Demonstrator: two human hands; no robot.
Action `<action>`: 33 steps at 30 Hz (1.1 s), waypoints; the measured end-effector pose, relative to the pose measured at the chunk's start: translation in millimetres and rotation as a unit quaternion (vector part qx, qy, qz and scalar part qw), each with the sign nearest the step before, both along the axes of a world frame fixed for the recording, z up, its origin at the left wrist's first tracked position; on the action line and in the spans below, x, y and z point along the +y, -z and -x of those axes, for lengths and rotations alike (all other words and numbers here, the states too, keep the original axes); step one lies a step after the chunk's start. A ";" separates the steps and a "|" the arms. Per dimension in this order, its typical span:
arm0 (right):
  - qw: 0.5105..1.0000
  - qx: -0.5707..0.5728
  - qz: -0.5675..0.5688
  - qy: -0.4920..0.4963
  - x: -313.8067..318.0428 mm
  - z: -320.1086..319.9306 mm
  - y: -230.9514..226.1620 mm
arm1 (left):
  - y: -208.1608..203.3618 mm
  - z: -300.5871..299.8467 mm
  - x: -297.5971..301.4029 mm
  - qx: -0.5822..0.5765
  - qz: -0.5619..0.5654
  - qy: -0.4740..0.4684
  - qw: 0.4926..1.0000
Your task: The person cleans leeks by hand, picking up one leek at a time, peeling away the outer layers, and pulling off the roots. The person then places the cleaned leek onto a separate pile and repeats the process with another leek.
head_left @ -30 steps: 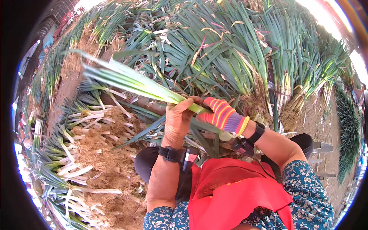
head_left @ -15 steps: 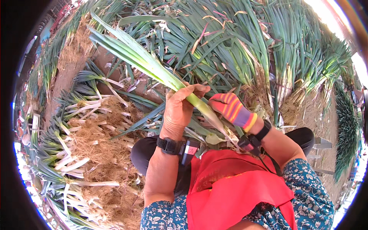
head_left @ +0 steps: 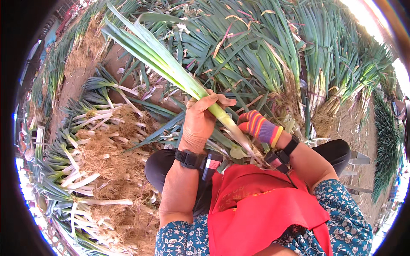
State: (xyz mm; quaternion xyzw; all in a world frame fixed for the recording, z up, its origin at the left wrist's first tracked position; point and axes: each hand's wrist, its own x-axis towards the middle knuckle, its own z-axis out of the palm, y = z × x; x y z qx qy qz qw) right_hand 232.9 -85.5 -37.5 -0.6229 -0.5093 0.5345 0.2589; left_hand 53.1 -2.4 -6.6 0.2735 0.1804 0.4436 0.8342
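Note:
My bare left hand (head_left: 200, 119) is wrapped round the pale green stalk of a leek (head_left: 173, 70). The leek slants across the middle, its long green leaves toward the far left and its white root end down by my lap. My right hand (head_left: 259, 127), in a striped orange and purple glove, is just right of the lower stalk with its fingers curled in. Whether it pinches a leaf or the stalk's skin is hidden by the glove. Loose peeled leaves lie under the root end.
To my left lies a heap of leeks (head_left: 83, 183) with tangled brown roots (head_left: 115, 158). Big green bundles (head_left: 239, 51) fill the far side, with more standing bundles (head_left: 320, 64) at the far right. A red apron (head_left: 265, 209) covers my lap.
My right hand has moved slightly down and right, along the lower stalk, and its fingers look more curled. The left hand keeps its hold, with the leek shifted only a little.

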 end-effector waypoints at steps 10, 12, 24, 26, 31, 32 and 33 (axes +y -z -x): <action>0.784 -0.561 0.023 -0.263 -66.1 -68.2 107.9 | -4.0 17.3 12.4 -0.016 -0.075 -0.041 0.996; 0.791 -0.557 0.087 -0.237 -116.7 -111.3 149.7 | -10.2 13.1 18.4 -0.001 -0.052 -0.079 0.996; 0.983 0.151 0.070 -0.080 -53.0 -18.5 -16.4 | -6.2 1.1 3.5 -0.050 -0.036 -0.008 0.998; 0.996 0.089 0.016 -0.016 -60.5 -9.2 -9.5 | -6.8 -6.5 0.9 -0.028 -0.049 -0.030 0.998; 0.946 -0.191 -0.245 0.094 -43.1 8.5 16.2 | 23.9 -8.7 -3.2 -0.035 0.056 -0.056 0.996; 0.927 -0.223 -0.282 0.105 -41.2 10.6 23.9 | 27.7 -10.5 -2.9 -0.021 0.083 -0.065 0.994; 0.907 -0.253 -0.317 0.114 -40.1 12.9 26.4 | 26.6 -11.6 -3.5 -0.009 0.101 -0.079 0.992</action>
